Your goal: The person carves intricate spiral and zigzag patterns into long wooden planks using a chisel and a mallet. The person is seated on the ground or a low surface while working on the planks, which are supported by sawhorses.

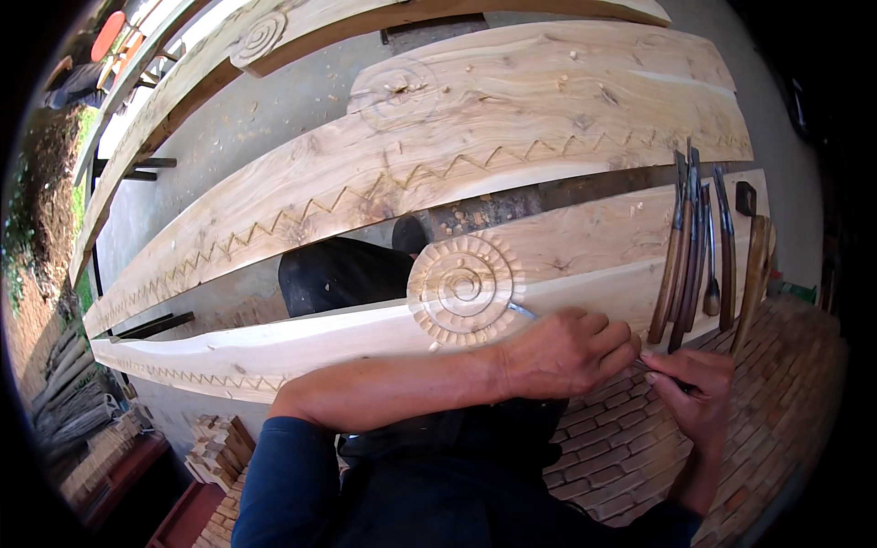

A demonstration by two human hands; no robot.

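Note:
A carved wooden plank [585,247] lies in front of me, bearing a round spiral rosette [466,285] with a scalloped rim. My left hand [571,352] is closed around a slim metal carving chisel, its wrist near the plank's front edge. The chisel's blade [521,310] pokes out past the knuckles and meets the rosette's lower right rim. Just right of it, my right hand [696,379] is closed on the chisel's rear end. Most of the shaft is hidden by my fingers. Small wood chips lie on and around the rosette.
Several chisels [676,256] lie side by side on the plank's right end, beside a wooden-handled hammer [753,265]. Beyond a gap, a wider plank [512,110] carries a zigzag groove. Dark cloth, perhaps a trouser leg [343,274], shows in the gap. Wood blocks [219,447] are stacked lower left.

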